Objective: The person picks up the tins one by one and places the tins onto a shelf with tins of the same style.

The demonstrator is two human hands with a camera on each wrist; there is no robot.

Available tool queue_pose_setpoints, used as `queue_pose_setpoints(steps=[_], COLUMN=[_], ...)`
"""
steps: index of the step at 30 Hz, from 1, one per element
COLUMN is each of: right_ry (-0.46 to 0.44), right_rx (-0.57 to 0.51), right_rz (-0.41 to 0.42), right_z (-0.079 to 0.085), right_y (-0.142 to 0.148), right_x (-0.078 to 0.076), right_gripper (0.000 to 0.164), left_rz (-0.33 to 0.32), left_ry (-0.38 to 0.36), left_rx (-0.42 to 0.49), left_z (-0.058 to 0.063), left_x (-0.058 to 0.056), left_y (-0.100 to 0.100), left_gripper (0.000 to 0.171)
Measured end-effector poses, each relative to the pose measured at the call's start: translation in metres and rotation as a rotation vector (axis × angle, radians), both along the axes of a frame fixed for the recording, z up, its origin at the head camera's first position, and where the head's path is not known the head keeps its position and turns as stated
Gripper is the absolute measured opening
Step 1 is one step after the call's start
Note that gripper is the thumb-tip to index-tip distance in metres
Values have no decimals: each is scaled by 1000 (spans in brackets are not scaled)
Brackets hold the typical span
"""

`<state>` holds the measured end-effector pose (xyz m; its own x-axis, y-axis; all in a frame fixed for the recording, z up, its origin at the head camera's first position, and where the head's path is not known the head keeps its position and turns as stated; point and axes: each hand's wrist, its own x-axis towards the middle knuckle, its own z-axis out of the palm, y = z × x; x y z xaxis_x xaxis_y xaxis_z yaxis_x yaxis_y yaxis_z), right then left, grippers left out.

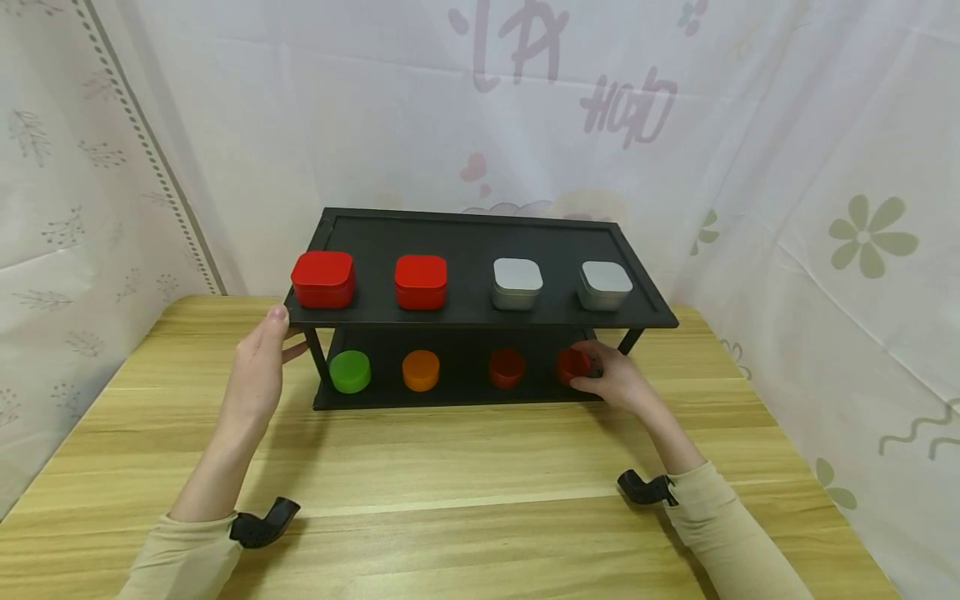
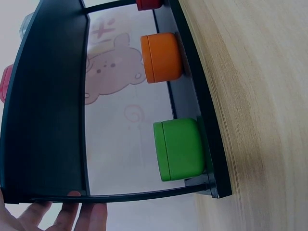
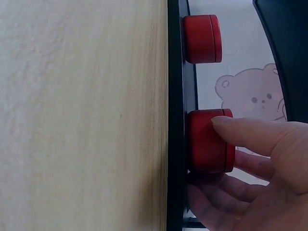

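My right hand (image 1: 611,379) holds a round red tin (image 3: 209,140) on the lower board of a black two-tier shelf (image 1: 465,321). In the right wrist view the thumb lies on the tin's front and the other fingers go round its far side. At the opposite end, my left hand (image 1: 258,367) grips the upper board's left edge, thumb tip at the front corner and fingers below. Beside the held tin on the lower board stand another round red tin (image 1: 507,368), an orange tin (image 1: 421,370) and a green tin (image 1: 350,371).
On the upper board sit two square red tins (image 1: 323,280) (image 1: 421,282) and two white ones (image 1: 517,283) (image 1: 604,285). The shelf stands on a wooden table (image 1: 450,500) before a printed cloth backdrop (image 1: 420,108). Black posts (image 1: 317,354) support the upper board.
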<state>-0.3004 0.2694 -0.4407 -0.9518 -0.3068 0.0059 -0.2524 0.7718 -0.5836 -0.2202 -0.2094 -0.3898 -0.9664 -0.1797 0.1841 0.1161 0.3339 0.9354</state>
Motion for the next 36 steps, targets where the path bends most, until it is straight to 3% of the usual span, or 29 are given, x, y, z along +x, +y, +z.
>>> queue_pose_setpoints(steps=[10, 22, 36], right_ry=[-32, 38, 36], right_rx=[-14, -42, -43], right_rz=[-10, 60, 21], right_z=[3, 8, 21], right_y=[-1, 5, 26], right_x=[5, 17, 43], right_gripper=[67, 66, 67], left_rz=[-3, -2, 13], left_ry=[-12, -18, -35], left_rx=[6, 19, -4], left_z=[2, 1, 1], left_x=[0, 0, 0], left_y=[-1, 0, -1], left_gripper=[66, 66, 66])
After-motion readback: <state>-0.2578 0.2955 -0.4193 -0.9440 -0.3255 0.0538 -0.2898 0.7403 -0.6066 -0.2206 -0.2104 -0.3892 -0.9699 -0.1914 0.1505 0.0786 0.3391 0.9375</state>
